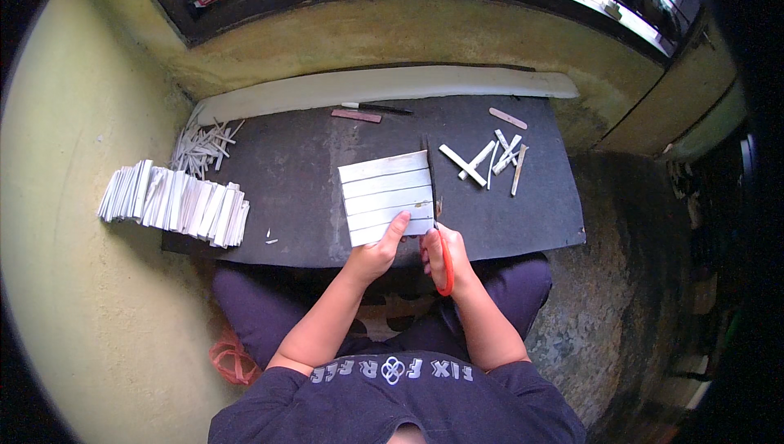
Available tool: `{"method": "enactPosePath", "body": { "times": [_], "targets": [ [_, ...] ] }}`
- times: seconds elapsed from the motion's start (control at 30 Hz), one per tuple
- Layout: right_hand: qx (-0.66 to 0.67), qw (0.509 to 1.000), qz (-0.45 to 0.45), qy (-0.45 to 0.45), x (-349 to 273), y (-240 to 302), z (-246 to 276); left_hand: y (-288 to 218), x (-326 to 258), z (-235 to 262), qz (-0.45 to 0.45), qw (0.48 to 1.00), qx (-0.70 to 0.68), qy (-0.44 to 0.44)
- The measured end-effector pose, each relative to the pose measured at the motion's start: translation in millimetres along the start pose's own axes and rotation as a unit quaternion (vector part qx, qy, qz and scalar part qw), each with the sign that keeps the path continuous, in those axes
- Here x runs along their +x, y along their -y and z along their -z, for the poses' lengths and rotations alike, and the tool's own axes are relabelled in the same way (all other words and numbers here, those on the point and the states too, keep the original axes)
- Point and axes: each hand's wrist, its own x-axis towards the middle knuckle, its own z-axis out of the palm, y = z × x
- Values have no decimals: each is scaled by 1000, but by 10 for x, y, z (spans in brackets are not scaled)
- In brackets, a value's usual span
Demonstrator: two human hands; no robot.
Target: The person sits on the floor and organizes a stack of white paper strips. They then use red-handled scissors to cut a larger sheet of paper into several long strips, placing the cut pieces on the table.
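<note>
My left hand [377, 253] pinches the near edge of a white sheet [385, 196] marked with dark parallel lines, holding it flat over a dark mat [302, 174]. My right hand [445, 258] grips orange-handled scissors [438, 232]. Their dark blades run up along the sheet's right edge. A few cut white strips [490, 160] lie scattered just right of the blades.
A stack of white sheets [175, 203] leans on the floor at the left, with a heap of thin strips [200, 148] behind it. A long white board [384, 84] lies along the mat's far edge, beside a pen [377, 107] and pinkish sticks [356, 116].
</note>
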Motion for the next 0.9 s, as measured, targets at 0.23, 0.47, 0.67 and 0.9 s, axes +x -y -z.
{"method": "enactPosePath", "body": {
  "times": [0.23, 0.47, 0.67, 0.9],
  "targets": [
    [-11, 999, -38, -21, 9, 3, 42, 8, 97, -67, 6, 1000, 0, 10],
    [7, 997, -33, -72, 10, 34, 219, -95, 268, -308, 28, 999, -2, 38],
    [2, 993, 17, -114, -52, 26, 365, -87, 319, -527, 22, 999, -23, 37],
    [36, 994, -5, -102, -58, 53, 545, 35, 400, -513, 99, 981, -159, 56]
  ]
}}
